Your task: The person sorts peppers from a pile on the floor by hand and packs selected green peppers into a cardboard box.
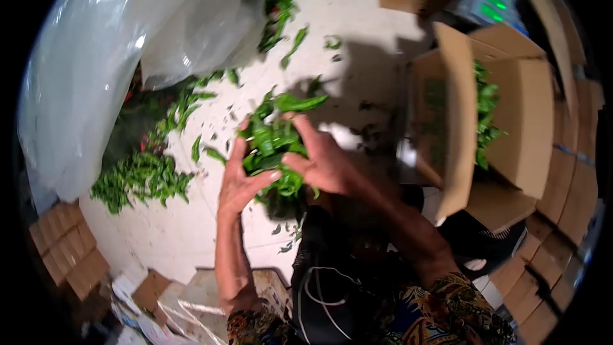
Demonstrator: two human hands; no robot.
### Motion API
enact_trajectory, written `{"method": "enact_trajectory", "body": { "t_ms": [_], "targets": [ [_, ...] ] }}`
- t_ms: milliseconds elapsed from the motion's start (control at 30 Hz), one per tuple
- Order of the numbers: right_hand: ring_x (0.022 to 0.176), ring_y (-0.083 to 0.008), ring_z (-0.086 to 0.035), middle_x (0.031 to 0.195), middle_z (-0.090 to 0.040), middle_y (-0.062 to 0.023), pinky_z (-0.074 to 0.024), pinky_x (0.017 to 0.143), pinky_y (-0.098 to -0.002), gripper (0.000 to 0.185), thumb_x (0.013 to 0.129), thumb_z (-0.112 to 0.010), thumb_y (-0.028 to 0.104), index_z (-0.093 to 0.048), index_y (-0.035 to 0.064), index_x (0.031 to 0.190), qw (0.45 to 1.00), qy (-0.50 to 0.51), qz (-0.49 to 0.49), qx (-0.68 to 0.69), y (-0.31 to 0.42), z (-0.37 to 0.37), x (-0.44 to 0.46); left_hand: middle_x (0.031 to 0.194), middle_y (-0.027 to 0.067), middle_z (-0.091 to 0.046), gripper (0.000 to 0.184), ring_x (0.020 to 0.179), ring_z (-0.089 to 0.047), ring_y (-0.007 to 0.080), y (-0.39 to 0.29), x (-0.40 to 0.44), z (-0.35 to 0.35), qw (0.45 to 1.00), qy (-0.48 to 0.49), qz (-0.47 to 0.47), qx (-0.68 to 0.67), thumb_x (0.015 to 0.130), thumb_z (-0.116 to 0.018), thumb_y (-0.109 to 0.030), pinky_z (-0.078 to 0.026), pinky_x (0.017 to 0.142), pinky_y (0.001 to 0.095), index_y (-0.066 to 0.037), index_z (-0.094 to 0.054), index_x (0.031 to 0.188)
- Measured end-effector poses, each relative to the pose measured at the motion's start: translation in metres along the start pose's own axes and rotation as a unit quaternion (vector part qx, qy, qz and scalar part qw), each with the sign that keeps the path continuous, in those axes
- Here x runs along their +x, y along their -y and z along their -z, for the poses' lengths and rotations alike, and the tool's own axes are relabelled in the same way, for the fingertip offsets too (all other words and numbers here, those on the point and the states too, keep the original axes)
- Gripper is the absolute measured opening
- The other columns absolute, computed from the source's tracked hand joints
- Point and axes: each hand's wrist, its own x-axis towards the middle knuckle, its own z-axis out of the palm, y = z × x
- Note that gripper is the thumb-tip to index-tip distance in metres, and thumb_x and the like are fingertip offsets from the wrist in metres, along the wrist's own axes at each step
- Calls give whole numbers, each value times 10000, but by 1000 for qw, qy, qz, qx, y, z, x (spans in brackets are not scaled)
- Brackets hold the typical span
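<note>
A bunch of green peppers (271,137) is pressed between my two hands above the tiled floor. My left hand (241,179) closes round its left side, thumb laid across the front. On the other side my right hand (322,160) grips it with the fingers at the top and the thumb in front. One long pepper (300,103) sticks out to the right over my right fingertips. The undersides of the peppers and some fingertips are hidden. Several loose peppers (196,149) lie on the floor left of my hands.
An open cardboard box (523,121) with green peppers inside stands at right, beside a scale with a lit green display (495,0). Clear plastic sheeting (83,76) hangs over a pepper heap (143,179) at left. Leaf scraps dot the white floor (191,230). Stacked cartons (67,246) stand lower left.
</note>
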Motion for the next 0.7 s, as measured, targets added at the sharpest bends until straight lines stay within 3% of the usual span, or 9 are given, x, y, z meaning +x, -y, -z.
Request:
{"method": "enact_trajectory", "body": {
  "t_ms": [200, 267, 333, 400, 467, 533, 567, 667, 700],
  "targets": [
    [1055, -401, -591, 1136, -560, -260, -472, 877, -415, 621, 795, -706, 122, -394, -15, 1314, 970, -162, 176, -43, 112, 65, -86, 1200, 156, -585, 918, 1121, -580, 251, -137, -21, -48, 984, 97, -131, -70, 602, -806, -216, -455, 970, 344, 29, -389, 1382],
    [1061, -340, -603, 1173, -572, -230, -494, 862, -384, 621, 820, -711, 168, -402, 17, 1337, 973, -170, 136, -78, 142, 113, -119, 1223, 160, -573, 909, 1132, -567, 255, -177, -21, -95, 959, 158, -165, -165, 635, -788, -200, -456, 968, 339, 33, -360, 1403],
    [1024, -297, -640, 1206, -591, -228, -543, 792, -373, 651, 844, -717, 250, -387, 41, 1365, 979, -177, 83, 63, 147, 156, -144, 1259, 161, -550, 864, 1153, -548, 261, -206, -19, -136, 966, 177, -61, -181, 708, -758, -201, -443, 983, 345, 38, -328, 1418],
    [1128, -289, -594, 1257, -576, -203, -497, 930, -378, 726, 859, -699, 356, -354, 56, 1423, 961, -263, -49, 67, 152, 201, -163, 1309, 184, -505, 855, 1179, -526, 272, -222, 0, -178, 937, 318, -45, -139, 804, -712, -224, -420, 1016, 348, 43, -234, 1461],
    [1210, -307, -533, 1297, -547, -233, -415, 1030, -373, 769, 885, -638, 432, -311, 38, 1459, 951, -295, -62, -69, 109, 258, -179, 1333, 224, -467, 908, 1210, -497, 281, -223, 11, -221, 889, 393, -24, -235, 847, -703, -316, -407, 1031, 360, 42, -162, 1483],
    [1246, -303, -499, 1323, -525, -245, -371, 1063, -361, 741, 907, -599, 435, -331, -6, 1439, 906, -375, -128, -151, 79, 280, -189, 1355, 180, -460, 868, 1238, -453, 254, -205, 24, -264, 931, 310, 29, -188, 878, -676, -379, -407, 1013, 360, 9, -195, 1487],
    [1263, -301, -483, 1336, -514, -251, -348, 1080, -355, 730, 918, -579, 437, -341, -28, 1428, 878, -409, -161, -191, 72, 285, -191, 1386, 191, -429, 834, 1300, -393, 260, -200, 27, -271, 917, 348, -2, -193, 889, -659, -385, -382, 1035, 363, 13, -225, 1480],
    [1212, -294, -526, 1279, -557, -246, -383, 1041, -346, 644, 925, -564, 387, -436, -90, 1339, 894, -400, -72, -188, 59, 286, -202, 1388, 209, -440, 794, 1267, -455, 282, -198, 28, -258, 919, 376, 13, -119, 892, -644, -404, -415, 1016, 370, 24, -285, 1457],
    [1149, -267, -568, 1214, -601, -232, -417, 1001, -352, 539, 923, -561, 324, -519, -107, 1244, 901, -366, -85, -215, 66, 281, -207, 1340, 224, -498, 659, 1137, -572, 300, -192, 27, -241, 902, 385, 21, -195, 919, -611, -350, -484, 934, 387, 25, -379, 1410]
  ]
}}
